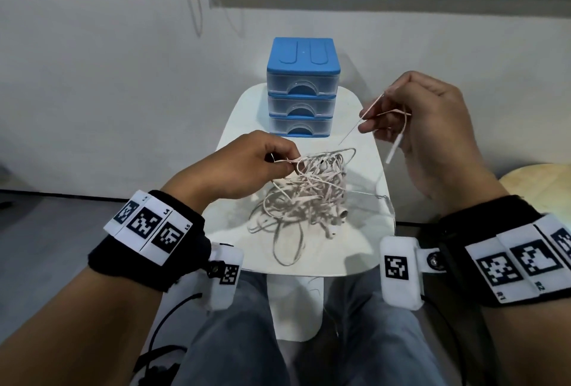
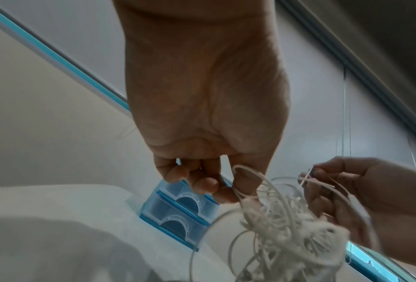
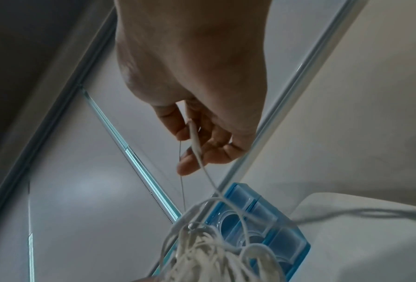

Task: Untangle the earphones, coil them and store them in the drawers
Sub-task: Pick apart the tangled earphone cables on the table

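While the left hand (image 1: 247, 166) pinches a strand atop the earphones (image 1: 306, 194) heaped on the surface (image 1: 234, 120) just beneath, the right hand (image 1: 423, 120) pinches a freed plug end. Cords: light, limp, snag-prone; grip near plug. Pairs uncountable. Drawers (image 1: 301, 106) beyond: three, closed.

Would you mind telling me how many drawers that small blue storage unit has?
3, stacked on the white table: top drawer, middle drawer, bottom drawer. All look closed. The unit stands behind the tangled earphones; none seems hidden.
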`<state>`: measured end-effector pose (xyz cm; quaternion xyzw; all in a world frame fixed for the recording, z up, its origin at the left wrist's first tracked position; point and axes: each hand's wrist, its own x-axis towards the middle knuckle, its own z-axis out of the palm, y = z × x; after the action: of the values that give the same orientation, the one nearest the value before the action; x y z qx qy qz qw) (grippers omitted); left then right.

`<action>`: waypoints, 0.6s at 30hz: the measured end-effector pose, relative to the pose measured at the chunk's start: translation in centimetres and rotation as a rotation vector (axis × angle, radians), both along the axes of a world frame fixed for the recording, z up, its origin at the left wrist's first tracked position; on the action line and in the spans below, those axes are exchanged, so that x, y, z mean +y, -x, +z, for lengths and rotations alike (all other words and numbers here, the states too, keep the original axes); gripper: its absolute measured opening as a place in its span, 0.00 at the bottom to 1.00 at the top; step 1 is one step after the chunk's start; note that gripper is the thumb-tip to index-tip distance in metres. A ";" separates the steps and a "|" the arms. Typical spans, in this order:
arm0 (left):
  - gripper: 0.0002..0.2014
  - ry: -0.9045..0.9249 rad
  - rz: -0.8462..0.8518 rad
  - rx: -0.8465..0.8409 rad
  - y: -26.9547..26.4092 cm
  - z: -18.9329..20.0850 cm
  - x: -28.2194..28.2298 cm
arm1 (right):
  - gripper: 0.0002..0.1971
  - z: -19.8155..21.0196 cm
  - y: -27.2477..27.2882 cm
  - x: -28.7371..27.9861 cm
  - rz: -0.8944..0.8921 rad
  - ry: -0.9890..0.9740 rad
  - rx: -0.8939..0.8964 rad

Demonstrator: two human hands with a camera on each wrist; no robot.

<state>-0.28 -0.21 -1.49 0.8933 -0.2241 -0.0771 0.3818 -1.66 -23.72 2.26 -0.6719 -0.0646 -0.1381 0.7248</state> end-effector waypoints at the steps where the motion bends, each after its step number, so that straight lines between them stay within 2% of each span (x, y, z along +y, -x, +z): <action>1: 0.12 -0.020 0.000 0.009 0.0 0.0 0.0 | 0.14 0.1 0.1 0.1 0.013 -0.006 0.005; 8: 0.12 -0.103 -0.009 0.044 0.1 0.5 0.0 | 0.15 0.7 0.7 0.9 0.051 -0.038 0.052; 13: 0.17 -0.003 -0.042 0.142 0.5 1.0 -1.2 | 0.13 0.1 0.5 2.0 0.132 0.000 0.136; 16: 0.12 0.085 -0.084 0.196 0.8 1.1 -2.2 | 0.14 -0.2 0.5 2.3 0.163 0.021 0.151; 18: 0.12 0.058 -0.062 0.149 0.8 0.6 -3.0 | 0.13 -0.4 0.4 2.2 0.173 0.027 0.161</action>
<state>-1.07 -3.21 -0.85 0.8662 -0.2247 -0.1488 0.4207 -2.07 -21.48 1.89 -0.6824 -0.0656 -0.0200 0.7278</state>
